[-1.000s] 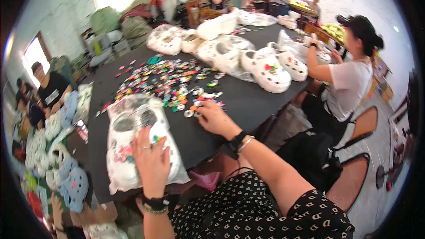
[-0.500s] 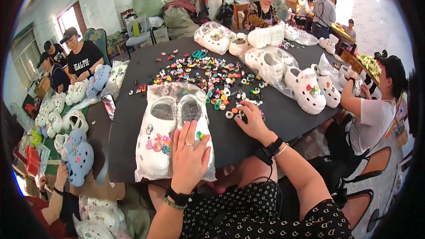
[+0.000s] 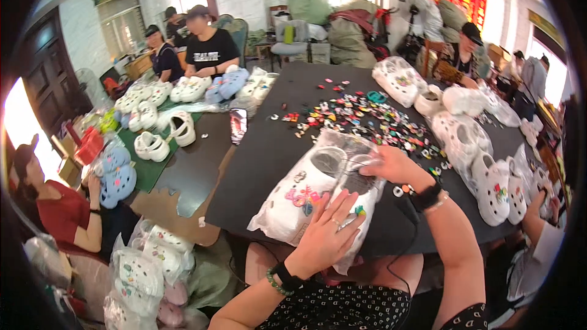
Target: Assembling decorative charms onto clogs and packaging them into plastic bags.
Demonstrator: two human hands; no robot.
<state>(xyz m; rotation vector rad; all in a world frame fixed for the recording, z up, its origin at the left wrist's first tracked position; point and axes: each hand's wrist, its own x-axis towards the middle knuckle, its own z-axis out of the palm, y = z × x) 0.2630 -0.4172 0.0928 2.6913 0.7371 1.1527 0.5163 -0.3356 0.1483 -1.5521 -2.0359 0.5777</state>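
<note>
A pair of white clogs in a clear plastic bag (image 3: 284, 206) lies on the black table before me, with colourful charms fixed to the uppers. My left hand (image 3: 325, 231) rests flat on the near part of the right clog, fingers stretched and a ring on one. At the bag's far right corner, my right hand (image 3: 398, 166) is closed on the plastic by the clog's heel; some fingertips are hidden. Past the bag spreads a heap of small colourful charms (image 3: 367, 112). A few loose charms (image 3: 399, 190) lie beside my right wrist.
More white clogs (image 3: 494, 192), partly bagged, line the table's right side. A phone (image 3: 238, 125) lies at the left edge. Blue clogs (image 3: 118, 174) are by a co-worker in red at the left. Bagged clogs (image 3: 142, 272) are piled low at the left. Other people sit around the tables.
My right hand has left the loose charms and come onto the far end of the bag. My left hand stays on the clogs. The view has turned to the left.
</note>
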